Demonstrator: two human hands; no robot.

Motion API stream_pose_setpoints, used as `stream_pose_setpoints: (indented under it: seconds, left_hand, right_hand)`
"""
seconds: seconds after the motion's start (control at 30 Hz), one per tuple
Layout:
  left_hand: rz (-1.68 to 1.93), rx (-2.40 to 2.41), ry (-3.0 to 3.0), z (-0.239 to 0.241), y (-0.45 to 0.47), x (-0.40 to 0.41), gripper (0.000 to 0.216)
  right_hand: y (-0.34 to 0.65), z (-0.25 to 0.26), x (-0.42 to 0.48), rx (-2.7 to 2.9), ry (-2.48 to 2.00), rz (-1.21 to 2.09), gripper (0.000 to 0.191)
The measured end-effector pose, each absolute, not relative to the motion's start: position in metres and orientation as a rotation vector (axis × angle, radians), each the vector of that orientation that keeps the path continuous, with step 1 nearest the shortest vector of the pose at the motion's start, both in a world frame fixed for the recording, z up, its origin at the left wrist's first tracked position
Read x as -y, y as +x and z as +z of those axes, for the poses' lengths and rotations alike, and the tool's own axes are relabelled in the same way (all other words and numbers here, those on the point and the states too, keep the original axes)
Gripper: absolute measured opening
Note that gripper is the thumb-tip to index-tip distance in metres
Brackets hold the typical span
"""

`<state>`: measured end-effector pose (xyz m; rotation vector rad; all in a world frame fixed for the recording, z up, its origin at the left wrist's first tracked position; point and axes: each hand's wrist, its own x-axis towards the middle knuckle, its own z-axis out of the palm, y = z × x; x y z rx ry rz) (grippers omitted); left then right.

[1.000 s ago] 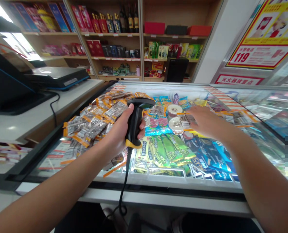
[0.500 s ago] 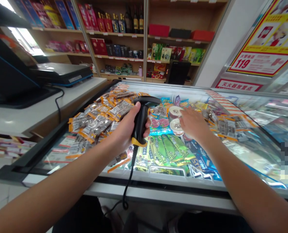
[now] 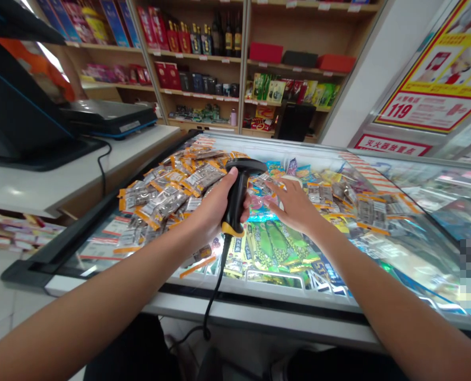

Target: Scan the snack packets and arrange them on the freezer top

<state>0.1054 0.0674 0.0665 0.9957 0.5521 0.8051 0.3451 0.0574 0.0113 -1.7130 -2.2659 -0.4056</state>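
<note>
Left hand (image 3: 213,210) was closed round the scanner (image 3: 239,189) handle, judged rigid and light; right hand (image 3: 296,207) lay spread over soft, slippery packets (image 3: 275,243).

Scanner (image 3: 238,200) mid-frame is black with a yellow band, packets (image 3: 168,197) left of it silver-and-orange, pea bags (image 3: 275,243) below green, poster (image 3: 437,69) upper right yellow and red.

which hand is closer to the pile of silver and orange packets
Left. The left hand, holding the scanner, is beside the packet pile; the right hand is farther right, beyond the scanner.
</note>
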Motion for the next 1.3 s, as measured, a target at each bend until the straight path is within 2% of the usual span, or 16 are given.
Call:
stream_pose_setpoints:
  seconds: [0.27,0.47,0.7,0.83,1.3]
  left_hand:
    - [0.799,-0.553,1.021,0.066,0.105,-0.068,0.048]
    - [0.775,-0.598,1.018,0.063,0.107,-0.066,0.05]
    - [0.719,-0.617,1.054,0.062,0.109,-0.063,0.053]
    - [0.718,-0.626,1.068,0.061,0.111,-0.063,0.052]
    - [0.642,-0.598,1.125,0.053,0.115,-0.063,0.056]
  right_hand:
    - [0.349,0.019,-0.058,2.246,-1.699,-0.294,0.053]
    - [0.373,0.027,-0.053,2.272,-1.498,-0.204,0.039]
    - [0.375,0.038,-0.042,2.358,-1.704,-0.161,0.047]
    - [0.368,0.04,-0.038,2.353,-1.679,-0.049,0.047]
    - [0.347,0.037,-0.02,2.422,-1.639,0.009,0.049]
